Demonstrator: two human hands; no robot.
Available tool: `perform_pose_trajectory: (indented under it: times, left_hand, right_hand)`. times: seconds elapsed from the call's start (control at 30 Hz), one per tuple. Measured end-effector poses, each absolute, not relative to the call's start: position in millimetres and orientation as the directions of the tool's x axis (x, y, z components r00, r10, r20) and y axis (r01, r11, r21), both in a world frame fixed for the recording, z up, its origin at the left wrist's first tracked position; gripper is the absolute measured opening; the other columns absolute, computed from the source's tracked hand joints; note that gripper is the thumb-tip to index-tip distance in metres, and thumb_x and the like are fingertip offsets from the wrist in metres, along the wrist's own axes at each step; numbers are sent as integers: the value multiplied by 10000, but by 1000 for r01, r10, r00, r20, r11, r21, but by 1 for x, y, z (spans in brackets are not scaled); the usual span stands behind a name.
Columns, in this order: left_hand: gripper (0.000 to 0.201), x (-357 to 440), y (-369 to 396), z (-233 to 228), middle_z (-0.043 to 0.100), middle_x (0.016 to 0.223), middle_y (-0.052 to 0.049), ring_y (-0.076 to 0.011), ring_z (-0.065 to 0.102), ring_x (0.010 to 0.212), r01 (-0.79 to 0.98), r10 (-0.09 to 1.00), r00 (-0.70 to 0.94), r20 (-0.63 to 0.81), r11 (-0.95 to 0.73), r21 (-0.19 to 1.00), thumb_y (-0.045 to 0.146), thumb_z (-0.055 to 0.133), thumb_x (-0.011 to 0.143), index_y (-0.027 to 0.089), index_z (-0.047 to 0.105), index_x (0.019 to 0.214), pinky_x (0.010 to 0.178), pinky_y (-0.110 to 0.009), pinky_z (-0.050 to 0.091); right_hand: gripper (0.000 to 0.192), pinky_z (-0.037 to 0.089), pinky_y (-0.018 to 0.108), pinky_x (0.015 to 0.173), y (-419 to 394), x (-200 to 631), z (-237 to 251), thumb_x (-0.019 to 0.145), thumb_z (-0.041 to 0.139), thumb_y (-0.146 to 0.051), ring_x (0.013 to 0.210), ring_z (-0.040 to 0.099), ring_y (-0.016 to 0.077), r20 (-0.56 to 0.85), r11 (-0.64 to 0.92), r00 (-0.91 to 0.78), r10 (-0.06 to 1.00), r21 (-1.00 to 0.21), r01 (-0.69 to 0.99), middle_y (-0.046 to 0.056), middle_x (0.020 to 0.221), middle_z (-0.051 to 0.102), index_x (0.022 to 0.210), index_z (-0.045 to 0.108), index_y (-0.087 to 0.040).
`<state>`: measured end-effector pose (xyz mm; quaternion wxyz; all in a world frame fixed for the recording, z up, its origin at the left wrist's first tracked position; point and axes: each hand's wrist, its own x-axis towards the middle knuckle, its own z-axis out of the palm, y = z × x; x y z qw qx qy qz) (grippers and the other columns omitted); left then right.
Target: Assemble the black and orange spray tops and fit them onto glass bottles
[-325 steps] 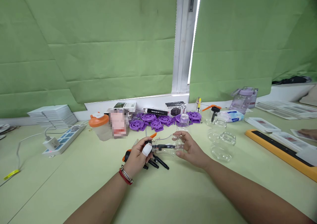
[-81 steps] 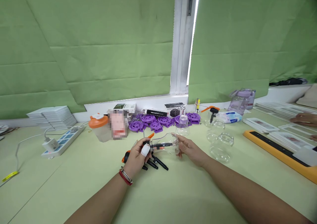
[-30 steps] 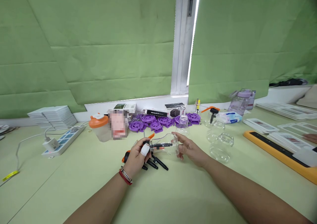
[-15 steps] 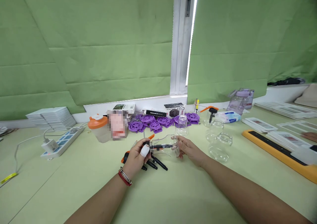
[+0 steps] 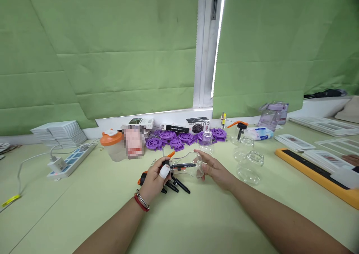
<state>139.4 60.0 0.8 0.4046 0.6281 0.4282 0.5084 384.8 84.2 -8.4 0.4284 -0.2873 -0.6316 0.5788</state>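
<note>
A clear glass jar (image 5: 185, 159) lies sideways between my hands, above the table. A black rod (image 5: 183, 166) runs lengthwise inside it. My left hand (image 5: 155, 174), with a white wrap on the thumb, is closed around the black top at the jar's neck; an orange lever (image 5: 171, 154) sticks out above it. My right hand (image 5: 215, 170) grips the jar's wide base, fingers partly behind the glass. Just beneath, several black rods (image 5: 181, 183) lie on the table, their orange-and-black tops (image 5: 142, 177) partly hidden by my left hand.
Several glass jars (image 5: 249, 174) stand to the right, one with a black top and orange lever (image 5: 237, 124). Purple plastic parts (image 5: 175, 143) are piled behind. An orange-lidded shaker (image 5: 112, 143) and power strip (image 5: 73, 162) are left; a yellow-and-black trimmer (image 5: 314, 174) lies right.
My right hand has shifted its fingers on the jar's base, the index finger now lifting higher along it. My left hand and the jar stay nearly in place.
</note>
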Motion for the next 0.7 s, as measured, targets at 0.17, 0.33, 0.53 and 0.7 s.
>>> perform_pose_trajectory:
  times: [0.17,0.33,0.53,0.7]
  left_hand:
    - [363,139,58,1,551,793,-27,-110,496,590,167,938,185,295,-326,931,406,500,839,196,518,1135,538,-246,440]
    - [394,139,61,-1,535,686,-1,-85,435,494,118,950,177,256,-279,953,425,481,848,173,491,1152,475,-226,388]
    - [387,139,64,2,526,609,27,-62,390,443,104,969,109,221,-232,967,421,500,837,164,504,1126,450,-208,344]
    - [412,138,63,0,513,631,24,-75,436,490,86,966,118,230,-240,967,423,516,828,164,498,1148,473,-207,387]
  right_hand:
    - [565,386,221,416,85,381,-11,840,462,-565,482,564,115,51,-8,-425,904,-991,-136,27,750,582,1257,408,-188]
    - [576,393,227,414,88,382,-13,849,360,-627,491,581,132,-4,-63,-452,892,-991,-116,72,755,627,1142,481,-146]
    - [746,521,337,680,83,384,-7,801,598,-461,851,635,174,94,43,-494,864,-993,-113,152,1389,342,1415,192,-332]
    - [808,518,335,684,80,382,-2,772,637,-443,773,634,153,76,47,-513,855,-996,-70,143,1271,439,1424,182,-298]
